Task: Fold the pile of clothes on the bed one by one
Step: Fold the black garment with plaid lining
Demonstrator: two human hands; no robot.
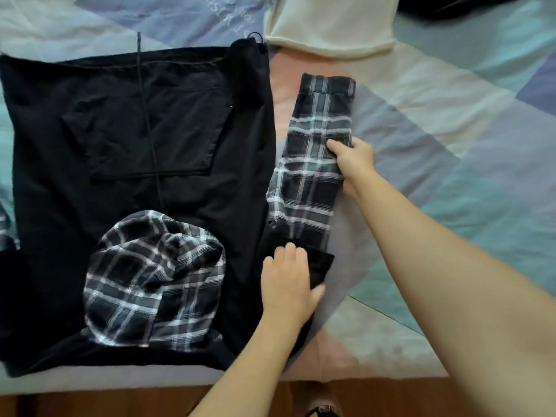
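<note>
From the head view, the black hooded top lies flat on the bed, its plaid sleeve stretched toward one o'clock. The right hand seemingly pinches the sleeve's edge for folding inward, while the left hand lies flat-fingered, pinning the shoulder.

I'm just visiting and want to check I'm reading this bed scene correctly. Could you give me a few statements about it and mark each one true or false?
1. The black hoodie lies spread flat on the bed. True.
2. The left hand is lifted in the air, clear of the clothes. False: it rests flat on the dark fabric where the sleeve joins the body.
3. The right hand holds the plaid sleeve. True.
4. The hood has a plain red lining. False: the lining is black, grey and white plaid.
5. A cream garment lies beyond the sleeve, towards the far side of the bed. True.
</note>
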